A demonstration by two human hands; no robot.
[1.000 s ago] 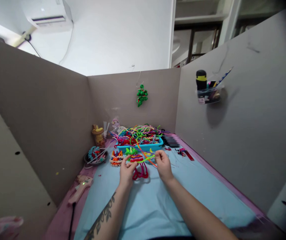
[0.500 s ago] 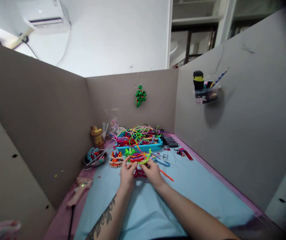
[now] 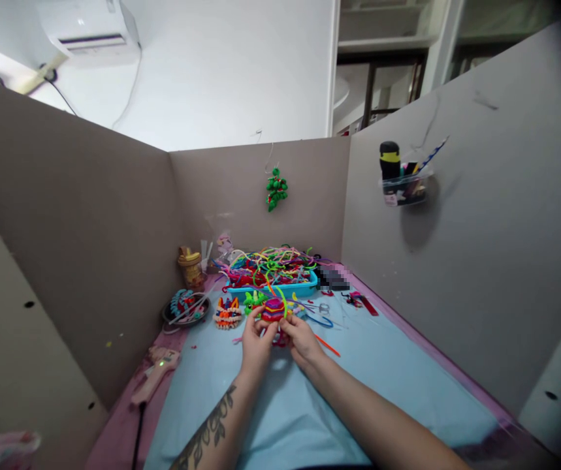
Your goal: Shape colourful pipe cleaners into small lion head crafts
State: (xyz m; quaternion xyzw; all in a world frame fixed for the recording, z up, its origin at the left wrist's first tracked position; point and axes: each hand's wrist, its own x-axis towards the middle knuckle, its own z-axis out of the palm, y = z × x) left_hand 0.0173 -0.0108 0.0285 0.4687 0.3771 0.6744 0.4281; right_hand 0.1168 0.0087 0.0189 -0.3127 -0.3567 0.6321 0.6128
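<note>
Head view: the left hand (image 3: 255, 338) grips the left side of a striped piece (image 3: 273, 311) between thumb and fingers, while the right hand (image 3: 302, 338), fingers closed together, pinches a lime stem (image 3: 284, 301) at its right edge. The piece is held over the middle of the cloth (image 3: 388, 385), on the near side of the tray (image 3: 300, 288). Its long axis seems to run left to right, as do its bands of purple, red and orange; its far edge is rounded, and its near edge is partly hidden by the fingers. Crimson loops (image 3: 281, 339), soft and curled, show just below it, between the hands.

The lime stem is thin and fuzzy; it points far, bending left toward its tip. An orange stem (image 3: 328, 346) lies straight to the right of the right hand, its end pointing near and right. A blue stem (image 3: 326, 322) curves beyond it, near metal scissors (image 3: 324, 307).

Left of the piece stand a bright green figure (image 3: 254, 303) and a ribbed orange-and-cream piece (image 3: 228, 314). The tray is smooth blue, heaped with tangled fuzzy stems. The cloth is pale blue and wrinkled.
</note>
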